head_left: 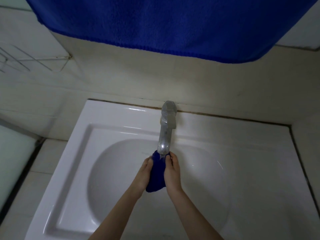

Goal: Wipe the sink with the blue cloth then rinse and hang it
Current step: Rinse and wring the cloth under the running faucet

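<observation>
Over the white sink (103,134), both hands meet just under the tip of the metal faucet (165,134), which stands at twelve o'clock of the basin. The left hand (144,172) and right hand (171,171) press a bunched blue cloth (155,179) between them, fingers curled round its upper end, which touches the spout; its lower end hangs out at six o'clock between the wrists. Whether water runs cannot be told. A large blue towel (173,23) hangs across the top, at twelve o'clock of the faucet, and a wire rack (26,63) sits on the wall toward ten o'clock.
</observation>
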